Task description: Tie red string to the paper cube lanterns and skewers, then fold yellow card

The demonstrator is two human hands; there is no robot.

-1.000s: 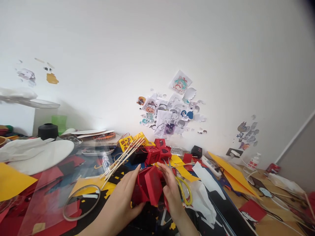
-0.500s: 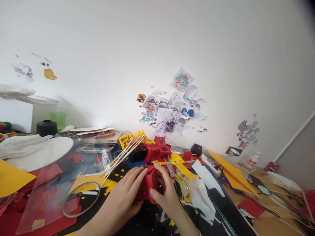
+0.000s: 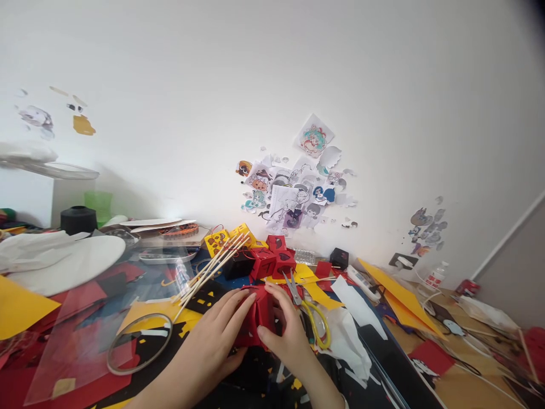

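Observation:
Between my two hands is a red paper box (image 3: 258,315), held above the cluttered desk. My left hand (image 3: 221,324) grips its left side, fingertips along the upper edge. On the other side, my right hand (image 3: 287,324) wraps round it, with the thumb on the near face and the forefinger at the top. My hands hide much of the box's sides. Just beyond my right hand lie scissors (image 3: 315,324) with yellow handles, blades pointing away. Finished-looking red boxes (image 3: 276,261) stand together behind the held one.
Thin wooden sticks (image 3: 215,270) lean left of the red boxes, near yellow boxes (image 3: 218,243). A round hoop (image 3: 140,343) lies at left. Crumpled white tissue (image 3: 347,341) and a dark flat object (image 3: 389,363) are at right. Paper scraps cover the desk.
The red box has turned slightly between my hands, showing more of its top and near face. Both hands keep nearly the same place and hold.

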